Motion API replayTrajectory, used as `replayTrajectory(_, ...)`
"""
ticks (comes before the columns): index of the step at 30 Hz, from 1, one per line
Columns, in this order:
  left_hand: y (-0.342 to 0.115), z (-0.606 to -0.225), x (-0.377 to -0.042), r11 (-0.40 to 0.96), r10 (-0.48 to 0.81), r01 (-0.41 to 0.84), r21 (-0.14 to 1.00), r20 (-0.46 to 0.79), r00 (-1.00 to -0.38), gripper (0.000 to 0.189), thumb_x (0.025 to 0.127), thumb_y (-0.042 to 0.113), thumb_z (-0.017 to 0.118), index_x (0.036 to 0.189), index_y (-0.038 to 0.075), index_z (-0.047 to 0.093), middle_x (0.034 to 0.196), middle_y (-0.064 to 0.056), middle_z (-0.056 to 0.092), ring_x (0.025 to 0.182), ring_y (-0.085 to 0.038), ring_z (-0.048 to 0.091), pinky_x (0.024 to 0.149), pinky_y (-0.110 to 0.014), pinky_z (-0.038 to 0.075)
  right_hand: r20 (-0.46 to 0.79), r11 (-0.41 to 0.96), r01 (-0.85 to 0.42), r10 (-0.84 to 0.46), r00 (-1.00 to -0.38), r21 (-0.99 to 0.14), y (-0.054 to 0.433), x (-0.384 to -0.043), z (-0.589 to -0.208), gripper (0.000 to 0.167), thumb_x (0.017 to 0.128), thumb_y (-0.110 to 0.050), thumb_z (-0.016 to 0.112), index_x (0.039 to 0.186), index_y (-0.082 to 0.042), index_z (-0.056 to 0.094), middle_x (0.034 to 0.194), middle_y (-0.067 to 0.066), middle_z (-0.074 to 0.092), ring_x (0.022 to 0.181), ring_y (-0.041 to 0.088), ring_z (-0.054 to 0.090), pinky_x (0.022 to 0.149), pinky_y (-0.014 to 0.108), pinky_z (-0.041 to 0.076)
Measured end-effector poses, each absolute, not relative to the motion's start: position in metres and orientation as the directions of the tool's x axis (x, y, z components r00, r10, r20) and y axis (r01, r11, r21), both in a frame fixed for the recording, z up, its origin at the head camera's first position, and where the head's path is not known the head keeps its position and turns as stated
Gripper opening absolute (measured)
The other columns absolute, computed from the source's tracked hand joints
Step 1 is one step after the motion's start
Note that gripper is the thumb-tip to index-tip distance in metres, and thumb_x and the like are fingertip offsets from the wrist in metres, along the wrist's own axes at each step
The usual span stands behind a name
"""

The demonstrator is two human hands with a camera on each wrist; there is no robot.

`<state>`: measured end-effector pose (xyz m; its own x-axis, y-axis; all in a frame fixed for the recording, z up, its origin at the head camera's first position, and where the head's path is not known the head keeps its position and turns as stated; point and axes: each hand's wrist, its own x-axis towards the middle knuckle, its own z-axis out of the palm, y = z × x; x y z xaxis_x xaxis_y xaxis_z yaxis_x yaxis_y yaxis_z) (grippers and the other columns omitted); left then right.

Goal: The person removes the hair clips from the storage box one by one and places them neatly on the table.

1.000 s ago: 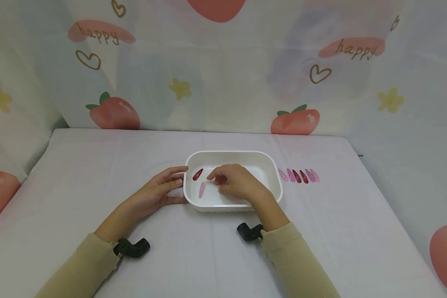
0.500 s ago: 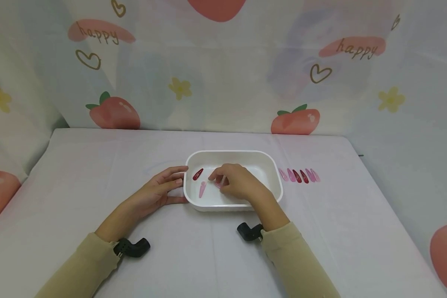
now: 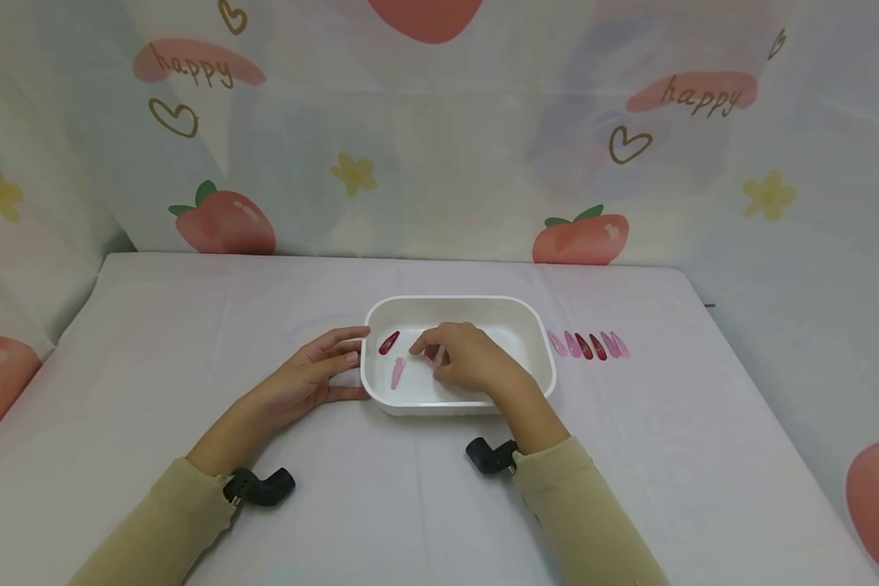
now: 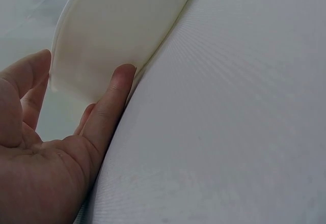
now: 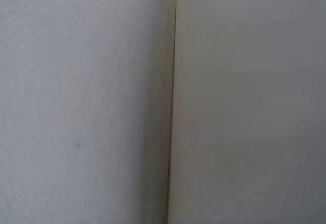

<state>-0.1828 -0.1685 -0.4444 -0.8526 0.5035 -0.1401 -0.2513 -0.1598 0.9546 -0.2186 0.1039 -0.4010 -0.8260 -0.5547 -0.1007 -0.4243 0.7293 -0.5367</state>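
Observation:
A white tray (image 3: 439, 405) stands on the white cloth. Against its left end rests my left hand (image 3: 300, 378), fingers extended; the left wrist view shows the fingers (image 4: 109, 104) at the tray's outer wall. My right hand (image 3: 465, 358) reaches inside with bent fingers and pinches a pink hair clip (image 3: 433, 362), largely hidden by the fingers. Left of it on the tray floor lie a dark red hair clip (image 3: 389, 343) and a second pink hair clip (image 3: 398, 373). The right wrist view holds only the tray's side (image 5: 244, 107) and cloth, no hand.
Just right of the tray, a row of hair clips lies on the cloth: several pink ones (image 3: 573, 345) and two dark red ones (image 3: 597, 347). A printed curtain (image 3: 439, 163) closes off the back. Black wrist cameras (image 3: 260, 488) stick out from both sleeves.
The pink hair clip under my right fingers has come into view and shifted slightly between thumb and fingers. My left hand and the tray have stayed put.

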Motion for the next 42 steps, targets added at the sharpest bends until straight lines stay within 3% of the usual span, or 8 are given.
replayTrajectory(8, -0.1690, -0.4451, -0.1832, -0.156, 0.503, -0.250, 0.955, -0.141, -0.853, 0.054, 0.104, 0.013, 0.053, 0.154, 0.012, 0.033, 0.155, -0.017, 0.033, 0.136, -0.033, 0.045, 0.095, -0.053, 0.054, -0.002, 0.688, -0.462, -0.558, -0.830, -0.560, 0.1049, -0.2205, -0.3991, 0.025, 0.089, -0.007, 0.068, 0.110, -0.019, 0.074, 0.085, -0.006, 0.066, 0.073, 0.013, 0.055, 0.069, 0.026, 0.048)
replayTrajectory(13, -0.1690, -0.4446, -0.1834, -0.154, 0.500, -0.251, 0.955, -0.144, -0.854, 0.055, 0.104, 0.014, 0.053, 0.154, 0.011, 0.032, 0.155, -0.016, 0.033, 0.136, -0.033, 0.044, 0.095, -0.053, 0.054, 0.070, 0.643, -0.477, -0.551, -0.831, -0.599, 0.1052, -0.2209, -0.3992, 0.021, 0.090, -0.009, 0.066, 0.108, -0.016, 0.075, 0.085, -0.005, 0.067, 0.076, 0.013, 0.058, 0.073, 0.027, 0.051)
replayTrajectory(21, -0.1689, -0.4438, -0.1823, -0.158, 0.503, -0.250, 0.955, -0.140, -0.853, 0.055, 0.104, 0.014, 0.054, 0.154, 0.011, 0.031, 0.154, -0.017, 0.033, 0.137, -0.034, 0.044, 0.096, -0.053, 0.054, 0.060, 0.617, -0.451, -0.547, -0.835, -0.645, 0.1043, -0.2187, -0.3961, 0.020, 0.091, -0.025, 0.073, 0.109, -0.014, 0.074, 0.086, -0.005, 0.069, 0.079, 0.012, 0.060, 0.074, 0.027, 0.053)
replayTrajectory(30, -0.1689, -0.4436, -0.1821, -0.157, 0.500, -0.259, 0.953, -0.149, -0.853, 0.056, 0.104, 0.014, 0.054, 0.154, 0.011, 0.031, 0.154, -0.017, 0.032, 0.137, -0.033, 0.044, 0.096, -0.054, 0.054, 0.040, 0.608, -0.439, -0.556, -0.830, -0.661, 0.1062, -0.2203, -0.3975, 0.023, 0.086, -0.008, 0.074, 0.109, -0.011, 0.074, 0.086, -0.003, 0.067, 0.081, 0.014, 0.063, 0.076, 0.027, 0.054)
replayTrajectory(42, -0.1669, -0.4428, -0.1817, -0.157, 0.502, -0.250, 0.956, -0.141, -0.853, 0.056, 0.104, 0.013, 0.053, 0.155, 0.009, 0.029, 0.154, -0.019, 0.032, 0.135, -0.032, 0.044, 0.096, -0.054, 0.054, 0.022, 0.617, -0.436, -0.562, -0.827, -0.655, 0.1074, -0.2221, -0.3997, 0.026, 0.085, -0.008, 0.074, 0.110, -0.012, 0.074, 0.091, -0.001, 0.069, 0.083, 0.014, 0.063, 0.077, 0.027, 0.055)
